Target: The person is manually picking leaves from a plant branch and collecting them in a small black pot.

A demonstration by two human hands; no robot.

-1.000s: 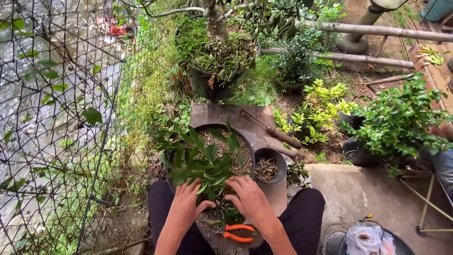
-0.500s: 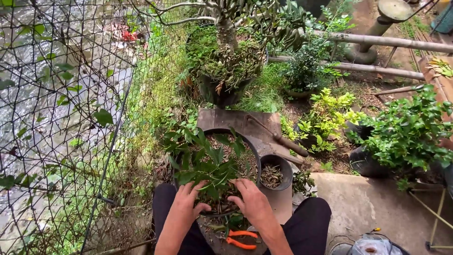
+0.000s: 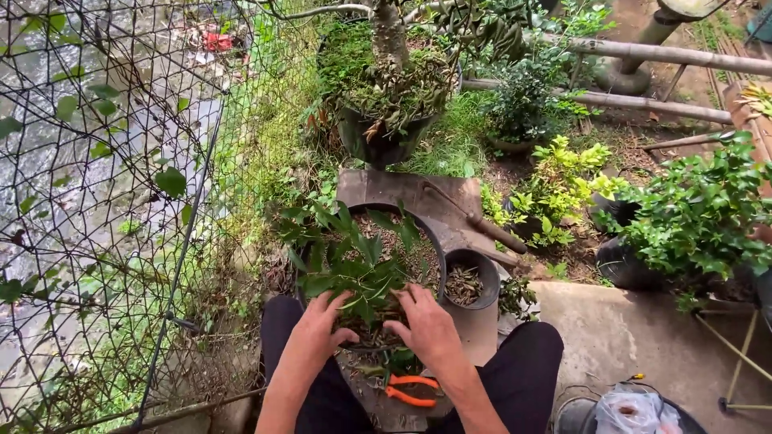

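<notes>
A large black pot (image 3: pixel 430 238) holds a young plant (image 3: pixel 347 265) with long dark green leaves, set in brown leaf litter. My left hand (image 3: pixel 320 323) rests on the near left of the soil with its fingers spread at the plant's base. On the near right, my right hand (image 3: pixel 423 320) presses its fingers into the soil beside the stem. Neither hand grips anything. Orange-handled pruning shears (image 3: pixel 408 389) lie on the board just below the pot, between my knees.
A small black pot (image 3: pixel 470 278) of dry bits stands right of the big pot. A wooden-handled tool (image 3: pixel 482 228) lies on the board behind. Wire mesh fence (image 3: pixel 104 201) runs along the left. Potted shrubs (image 3: pixel 691 217) and a concrete slab (image 3: pixel 635 329) are on the right.
Both hands have stayed at the plant's base, shifting slightly inward on the soil. The view has drifted a little.
</notes>
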